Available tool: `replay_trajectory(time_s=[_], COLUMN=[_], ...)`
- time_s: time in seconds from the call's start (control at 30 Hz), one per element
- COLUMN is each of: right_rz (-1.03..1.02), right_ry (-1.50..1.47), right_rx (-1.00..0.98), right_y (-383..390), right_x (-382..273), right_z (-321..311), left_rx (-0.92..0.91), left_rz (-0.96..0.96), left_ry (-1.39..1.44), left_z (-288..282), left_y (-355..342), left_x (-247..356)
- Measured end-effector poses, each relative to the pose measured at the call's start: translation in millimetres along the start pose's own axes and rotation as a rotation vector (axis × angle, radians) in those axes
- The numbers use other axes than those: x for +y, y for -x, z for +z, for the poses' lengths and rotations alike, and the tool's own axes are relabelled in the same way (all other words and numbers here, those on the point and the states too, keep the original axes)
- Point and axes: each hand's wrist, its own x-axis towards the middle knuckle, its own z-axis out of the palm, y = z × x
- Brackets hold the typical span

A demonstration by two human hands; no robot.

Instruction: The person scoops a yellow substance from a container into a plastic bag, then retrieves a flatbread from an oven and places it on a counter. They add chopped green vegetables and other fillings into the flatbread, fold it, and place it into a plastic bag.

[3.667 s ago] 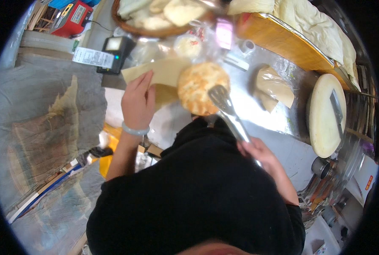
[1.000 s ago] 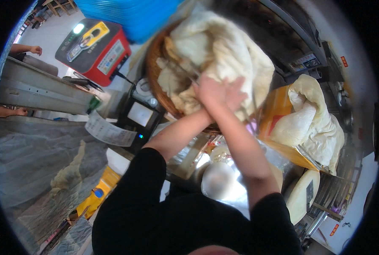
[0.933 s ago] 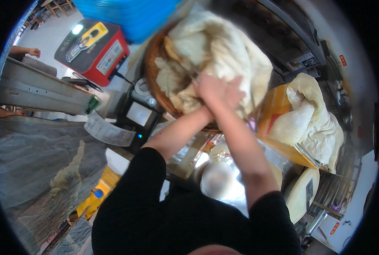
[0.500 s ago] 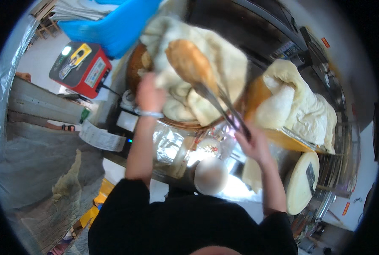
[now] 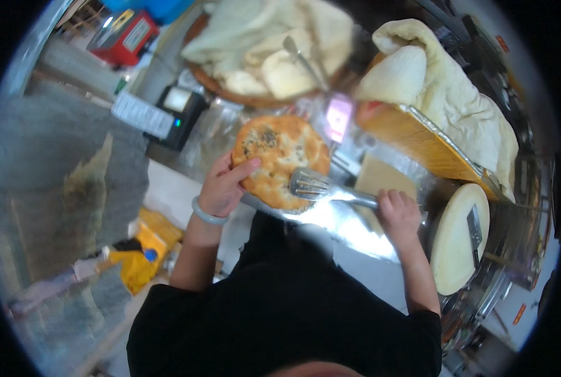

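A round golden flatbread (image 5: pixel 280 144) with dark seeds on its top is held above the metal worktop, near my body. My left hand (image 5: pixel 220 185), with a pale bracelet at the wrist, grips its left edge, thumb on top. My right hand (image 5: pixel 398 217) grips the handle of metal slotted tongs (image 5: pixel 308 184), whose head rests against the bread's lower right part. A sheet of brown paper (image 5: pixel 384 176) lies beyond that hand. Behind the bread, a wicker basket (image 5: pixel 197 31) holds cream cloth and pale pieces I cannot make out clearly.
A foil-edged box (image 5: pixel 406 144) with cream cloth (image 5: pixel 456 113) stands at back right. A cleaver (image 5: pixel 473 229) lies on a round board (image 5: pixel 450 257) at right. A black printer (image 5: pixel 180 129) with a paper slip and a red machine (image 5: pixel 123 38) sit at back left.
The flatbread has come out from over the basket toward my body in the tongs. My left hand has left the cloth and taken the bread's edge. The view has shifted.
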Motion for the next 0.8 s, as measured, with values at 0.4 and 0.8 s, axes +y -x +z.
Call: replay_trajectory(time_s=[0.4,0.8], right_rz=[-0.014,0.421], right_ry=[-0.719,-0.427], right_rx=[-0.664,-0.949], right_y=[66,63], right_x=[-150,-289], right_z=[10,175], left_rx=[0.567,0.212], left_rz=[-0.307,-0.014], left_ry=[-0.334,-1.648], left_z=[-129,-408], left_y=[169,-54], left_x=[-58,-299])
